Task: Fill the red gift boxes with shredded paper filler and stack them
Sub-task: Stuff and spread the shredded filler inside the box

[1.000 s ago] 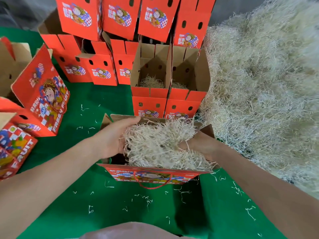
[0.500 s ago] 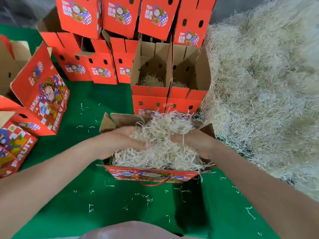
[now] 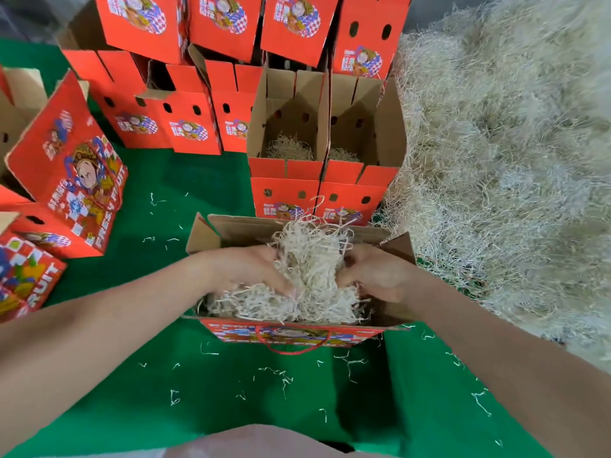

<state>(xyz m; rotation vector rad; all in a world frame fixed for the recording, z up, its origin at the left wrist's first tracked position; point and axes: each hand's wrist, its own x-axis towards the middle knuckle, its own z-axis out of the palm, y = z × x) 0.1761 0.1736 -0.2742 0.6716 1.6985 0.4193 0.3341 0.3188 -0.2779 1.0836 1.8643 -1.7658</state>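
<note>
In the lower middle of the frame, an open red gift box (image 3: 287,333) stands on the green table cover (image 3: 165,375), its brown flaps folded outward and a red cord handle (image 3: 294,348) hanging on its near wall. The box is packed with pale shredded paper filler (image 3: 251,304), and a tuft of it rises above the rim between the two hands. The left hand (image 3: 246,269) reaches in from the left edge of the box, fingers bent down and curled into the filler, their tips buried in it. The right hand (image 3: 373,272) comes in from the right edge, its fingers likewise curled round the tuft, so that the two hands squeeze it from both sides.

Just behind this box, at centre frame, two more open gift boxes (image 3: 284,190) stand side by side and touching, each with a little filler at the bottom. Above them, along the top of the frame, a row of closed red boxes (image 3: 211,21) sits stacked on others. At the left edge, a printed box (image 3: 69,173) leans tilted against its neighbours. The whole right side of the frame is taken up by a large loose heap of shredded paper (image 3: 512,160), which touches the rightmost open box. Stray strands (image 3: 281,378) lie scattered on the green cover in front of the box.
</note>
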